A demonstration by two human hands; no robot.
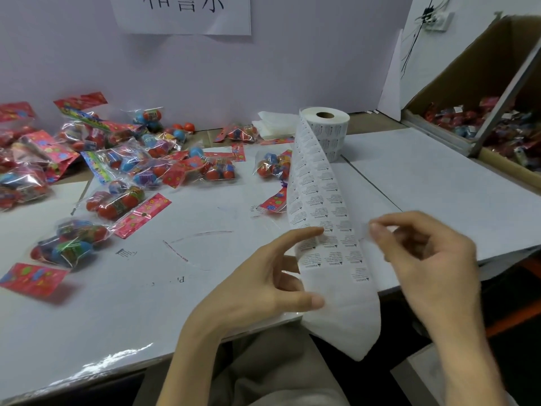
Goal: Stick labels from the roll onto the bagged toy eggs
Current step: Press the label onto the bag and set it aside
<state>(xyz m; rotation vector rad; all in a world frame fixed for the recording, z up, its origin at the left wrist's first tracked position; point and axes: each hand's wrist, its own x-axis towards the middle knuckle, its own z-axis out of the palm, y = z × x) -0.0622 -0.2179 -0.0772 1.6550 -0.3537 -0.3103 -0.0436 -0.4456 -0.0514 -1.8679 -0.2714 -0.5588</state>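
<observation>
Label strip tail, labels gone, hangs off table edge toward us. Left hand grips its left edge between thumb and forefinger, keeping it taut for peeling. Right hand pinches the right edge, likely lifting one label, though blur hides it from us. Strip runs back to roll; bagged toy eggs lie left, well apart.

Label roll stands on table, rear, right of centre. Label strip runs from it forward, over the near edge. Left hand at strip's left edge, right hand at its right edge. Bagged toy eggs scattered on table, left of strip. Carton far right, more bags inside. Paper sign on wall behind.
</observation>
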